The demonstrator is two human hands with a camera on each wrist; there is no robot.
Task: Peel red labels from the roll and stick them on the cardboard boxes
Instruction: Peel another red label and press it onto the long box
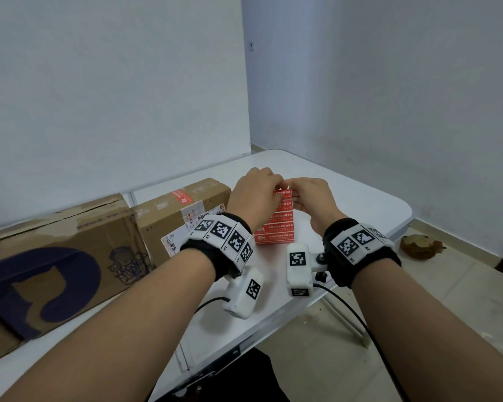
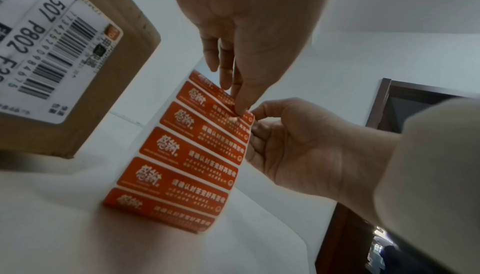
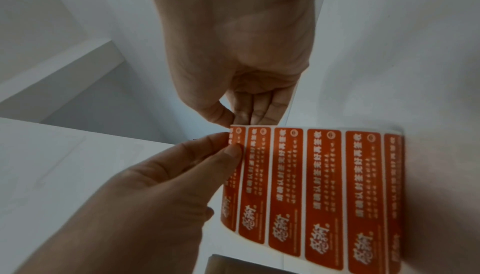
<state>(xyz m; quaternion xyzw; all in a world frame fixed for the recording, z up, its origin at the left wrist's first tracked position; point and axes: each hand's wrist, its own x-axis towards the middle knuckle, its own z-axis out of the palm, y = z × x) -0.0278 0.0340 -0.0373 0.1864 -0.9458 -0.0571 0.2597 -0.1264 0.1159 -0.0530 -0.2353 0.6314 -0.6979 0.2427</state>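
2 hands are raised over the white folding table near its right edge, with a strip of red labels held upright between them, its lower end on the tabletop. The top corner of the strip is pinched by the left hand, and the same end is pinched by the right hand. 2 cardboard boxes are set along the left edge: a plain box bearing 1 red label, and a blue-printed box.
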